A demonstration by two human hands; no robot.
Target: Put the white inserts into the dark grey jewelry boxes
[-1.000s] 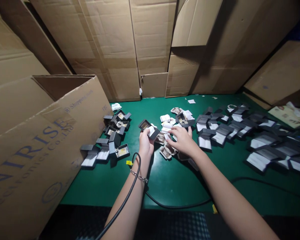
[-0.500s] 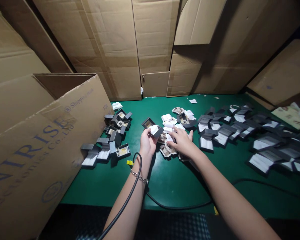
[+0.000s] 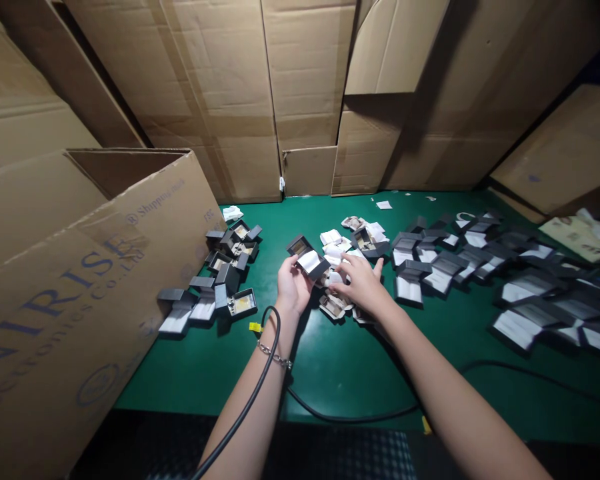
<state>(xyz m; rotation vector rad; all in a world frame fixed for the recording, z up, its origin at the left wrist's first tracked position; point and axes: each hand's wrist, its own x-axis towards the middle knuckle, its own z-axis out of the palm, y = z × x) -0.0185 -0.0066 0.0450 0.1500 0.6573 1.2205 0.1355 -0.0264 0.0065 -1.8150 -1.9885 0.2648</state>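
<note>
My left hand [image 3: 293, 288] is closed around a small dark box [image 3: 299, 248]. The box's lid stands up, and a white folded paper [image 3: 309, 260] lies in it. Just right of the box, my right hand [image 3: 363, 283] is over a pile of folded papers [image 3: 333, 239], fingers apart and fingertips at the pile. Its palm is turned down and hides part of the pile. Crumpled beige and white wrappers [image 3: 334, 307] lie below its fingers. Behind this hand another open dark box [image 3: 370, 243] sits among the papers.
Several open dark boxes [image 3: 243, 303] stand at left beside a large carton [image 3: 180, 200]. Many more with white papers [image 3: 409, 290] spread across the right of the green table [image 3: 330, 373]. A black cable [image 3: 350, 419] crosses the front. Cardboard walls [image 3: 220, 100] close off the back.
My left hand has tilted the box slightly, and its lid and white paper show a little more. My right hand stays over the pile with little movement. The whole view has shifted slightly.
</note>
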